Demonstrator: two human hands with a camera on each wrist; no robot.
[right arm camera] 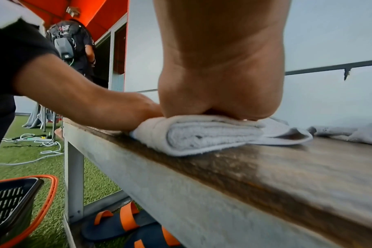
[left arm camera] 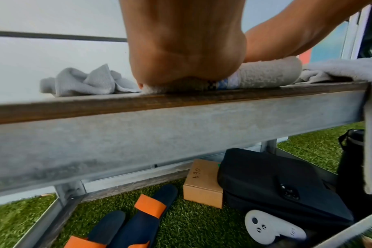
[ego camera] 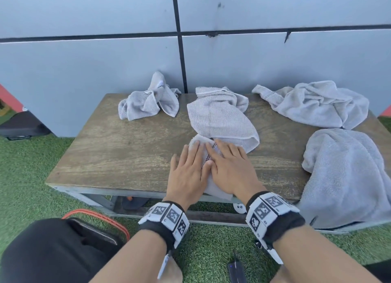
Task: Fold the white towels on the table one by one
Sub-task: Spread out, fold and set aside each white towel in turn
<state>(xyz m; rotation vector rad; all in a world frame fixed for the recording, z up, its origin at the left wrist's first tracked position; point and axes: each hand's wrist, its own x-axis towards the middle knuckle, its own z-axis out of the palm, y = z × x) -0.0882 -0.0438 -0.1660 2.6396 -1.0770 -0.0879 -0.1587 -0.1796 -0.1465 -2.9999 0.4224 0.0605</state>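
Note:
A small folded white towel [ego camera: 213, 187] lies at the front edge of the wooden table [ego camera: 118, 151], seen thick and layered as the folded towel [right arm camera: 204, 135] in the right wrist view. My left hand [ego camera: 188, 166] and right hand [ego camera: 230, 166] lie side by side flat on it, fingers straight, pressing it down. The heel of my left hand [left arm camera: 181, 55] rests on the folded towel [left arm camera: 265, 73]. Just beyond my fingertips lies a loosely spread white towel [ego camera: 222, 117]. A crumpled towel [ego camera: 148, 100] sits at the back left, another crumpled towel [ego camera: 315, 103] at the back right.
A larger white towel [ego camera: 347, 172] hangs over the table's right front edge. An orange-rimmed black basket [right arm camera: 13, 206] stands on the green turf at my left. Under the table lie sandals [left arm camera: 125, 218], a cardboard box [left arm camera: 202, 182], a black bag [left arm camera: 282, 184] and a white controller [left arm camera: 272, 228]. A grey wall stands behind.

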